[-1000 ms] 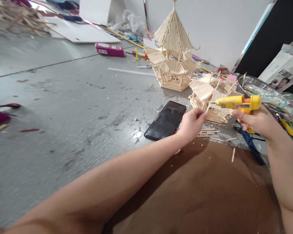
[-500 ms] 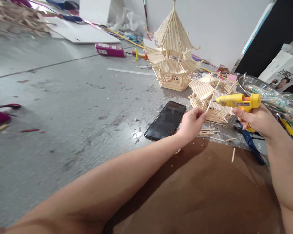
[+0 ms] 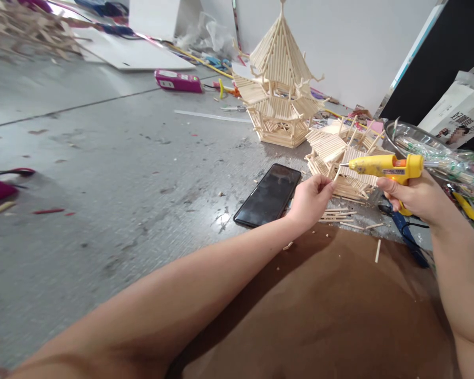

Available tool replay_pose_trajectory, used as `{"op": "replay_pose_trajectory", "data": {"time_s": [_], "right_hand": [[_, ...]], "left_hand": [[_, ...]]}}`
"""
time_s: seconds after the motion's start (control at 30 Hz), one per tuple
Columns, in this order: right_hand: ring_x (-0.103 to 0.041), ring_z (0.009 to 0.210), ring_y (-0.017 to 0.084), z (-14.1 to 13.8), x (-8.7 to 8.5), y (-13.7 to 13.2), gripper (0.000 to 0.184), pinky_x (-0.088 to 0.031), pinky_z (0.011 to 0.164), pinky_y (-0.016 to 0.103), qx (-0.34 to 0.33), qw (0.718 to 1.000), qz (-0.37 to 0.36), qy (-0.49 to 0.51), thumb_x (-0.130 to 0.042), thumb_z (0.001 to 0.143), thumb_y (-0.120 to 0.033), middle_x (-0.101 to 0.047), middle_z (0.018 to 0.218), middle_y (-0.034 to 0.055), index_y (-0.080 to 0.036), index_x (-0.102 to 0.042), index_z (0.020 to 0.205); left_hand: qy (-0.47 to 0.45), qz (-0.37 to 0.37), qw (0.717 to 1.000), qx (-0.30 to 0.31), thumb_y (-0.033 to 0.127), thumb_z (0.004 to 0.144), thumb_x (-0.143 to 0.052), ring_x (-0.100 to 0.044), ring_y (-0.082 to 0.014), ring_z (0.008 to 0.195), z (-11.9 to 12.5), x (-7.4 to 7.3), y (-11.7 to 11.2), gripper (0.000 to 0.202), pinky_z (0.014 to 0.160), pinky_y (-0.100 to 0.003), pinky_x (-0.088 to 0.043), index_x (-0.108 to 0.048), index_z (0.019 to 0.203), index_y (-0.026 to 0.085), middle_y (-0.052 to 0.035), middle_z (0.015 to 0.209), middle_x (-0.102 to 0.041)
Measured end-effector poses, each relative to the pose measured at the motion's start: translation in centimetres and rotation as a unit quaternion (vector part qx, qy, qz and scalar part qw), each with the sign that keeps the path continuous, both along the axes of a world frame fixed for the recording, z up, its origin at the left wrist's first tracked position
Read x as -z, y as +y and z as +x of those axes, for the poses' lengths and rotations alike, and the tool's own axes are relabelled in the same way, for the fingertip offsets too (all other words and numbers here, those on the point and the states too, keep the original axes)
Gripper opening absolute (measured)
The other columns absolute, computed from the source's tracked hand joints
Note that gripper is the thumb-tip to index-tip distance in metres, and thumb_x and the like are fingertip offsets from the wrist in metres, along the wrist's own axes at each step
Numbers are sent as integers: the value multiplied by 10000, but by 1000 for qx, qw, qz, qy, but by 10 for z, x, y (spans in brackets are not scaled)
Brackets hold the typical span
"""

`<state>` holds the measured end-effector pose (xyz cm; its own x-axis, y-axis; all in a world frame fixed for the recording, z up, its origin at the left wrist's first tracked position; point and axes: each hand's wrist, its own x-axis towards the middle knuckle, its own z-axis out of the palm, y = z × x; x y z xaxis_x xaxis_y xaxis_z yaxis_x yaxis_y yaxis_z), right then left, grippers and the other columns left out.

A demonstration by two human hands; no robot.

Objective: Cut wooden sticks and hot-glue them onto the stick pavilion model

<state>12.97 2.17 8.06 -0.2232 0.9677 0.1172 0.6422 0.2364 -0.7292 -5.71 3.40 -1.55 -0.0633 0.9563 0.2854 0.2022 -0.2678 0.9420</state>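
Pinched between the fingertips of my left hand point(image 3: 311, 199) is a short wooden stick point(image 3: 337, 174), tilted up to the right. My right hand point(image 3: 418, 197) is wrapped round the grip of a yellow hot glue gun point(image 3: 383, 165), whose nozzle points left at the stick's upper end. Whether the nozzle touches the stick I cannot tell. Just behind both hands stands a partly built stick model point(image 3: 327, 145) with slatted roof panels. Several loose sticks point(image 3: 337, 216) lie below my left hand.
A taller stick pagoda point(image 3: 280, 100) stands farther back. A black phone point(image 3: 267, 195) lies left of my left hand. A metal bowl point(image 3: 411, 134) and plastic-wrapped bundles are at the right. A purple power strip point(image 3: 178, 81) lies at the back, and brown cloth point(image 3: 324, 310) covers the near area.
The glue gun in my right hand has dipped slightly. My left hand and the stick have barely moved.
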Motion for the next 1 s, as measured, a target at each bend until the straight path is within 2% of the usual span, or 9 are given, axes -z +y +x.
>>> {"op": "replay_pose_trajectory", "data": {"time_s": [0.23, 0.4, 0.53, 0.7, 0.83, 1.0], "right_hand": [[-399, 361, 64, 2, 2, 4, 260, -363, 352, 217, -6, 1000, 1, 6, -595, 690, -447, -439, 451, -46, -201, -524, 645], [-402, 369, 64, 5, 5, 3, 231, -362, 355, 219, -2, 1000, -8, 19, -613, 688, -408, -448, 490, -50, -192, -540, 723], [-411, 363, 61, 8, 6, 0, 246, -366, 355, 222, 5, 999, -21, 48, -620, 678, -408, -473, 527, -42, -186, -515, 683], [-410, 345, 64, 10, 9, -4, 289, -352, 325, 224, 34, 992, -18, 118, -634, 647, -455, -492, 546, -36, -201, -508, 702], [-413, 339, 65, 13, 10, -5, 302, -361, 326, 226, 41, 988, -17, 146, -644, 632, -466, -490, 536, -31, -203, -508, 688], [-409, 346, 59, 14, 10, -6, 325, -372, 329, 226, 39, 987, -24, 155, -640, 633, -484, -490, 541, -26, -193, -499, 669]], "left_hand": [[0, -8, 1000, 2, 326, 743, -494, -395, -78, 500, 0, -2, -1, 199, 493, -215, -320, -499, 631, 162, 26, 528, -477], [3, -10, 1000, 0, 326, 742, -492, -388, -74, 486, 0, -4, -2, 208, 481, -212, -316, -496, 615, 162, 28, 515, -474], [-18, -12, 1000, 5, 318, 748, -493, -370, -61, 444, 0, -7, -3, 208, 444, -205, -303, -479, 607, 166, 32, 490, -467], [-79, -36, 996, 3, 320, 739, -510, -351, -46, 390, 0, -18, -4, 216, 395, -199, -278, -467, 590, 171, 38, 473, -467], [-79, -39, 996, -3, 310, 724, -523, -355, -46, 387, 1, -24, 0, 245, 397, -205, -275, -461, 532, 171, 37, 439, -456], [-55, -55, 997, -1, 300, 706, -528, -327, -40, 364, 0, -22, 8, 270, 395, -212, -268, -462, 479, 167, 39, 401, -438]]}}
